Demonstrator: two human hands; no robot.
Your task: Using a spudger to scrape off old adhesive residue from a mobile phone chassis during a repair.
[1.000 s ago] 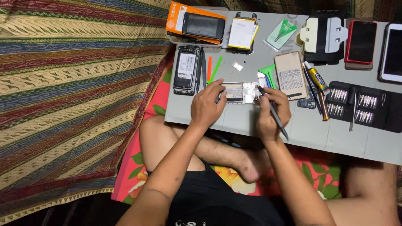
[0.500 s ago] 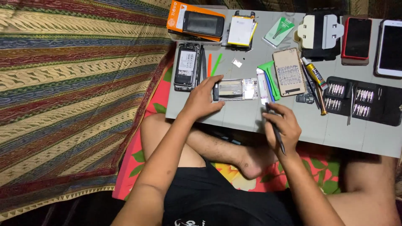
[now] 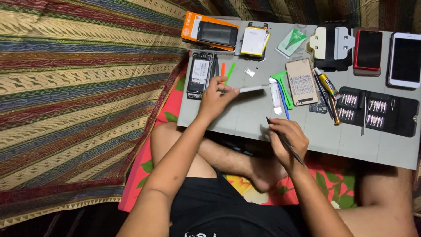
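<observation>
My left hand [image 3: 216, 99] holds a thin silvery phone part [image 3: 253, 89] above the grey board [image 3: 245, 120]; the part is tilted, so only its edge shows. An opened phone body [image 3: 200, 75] lies just left of that hand, with red and green picks [image 3: 226, 70] beside it. At the board's near edge my right hand [image 3: 287, 139] grips a slim dark tool [image 3: 284, 139], its tip pointing up and left. A white strip [image 3: 274, 90], a green pry tool [image 3: 284, 86] and a beige back cover [image 3: 301, 82] lie between the hands and the far side.
At the back of the board are an orange box with a phone [image 3: 210, 33], a battery [image 3: 254, 40], a green packet [image 3: 291, 42] and a black-and-white holder [image 3: 332, 43]. At the right are a red phone [image 3: 369, 49], a white phone [image 3: 405, 59] and a black bit case [image 3: 379, 109]. Striped cloth [image 3: 79, 87] covers the left.
My left hand has lifted the flat part off the board and tipped it on edge. The right hand has pulled back to the near edge with its tool.
</observation>
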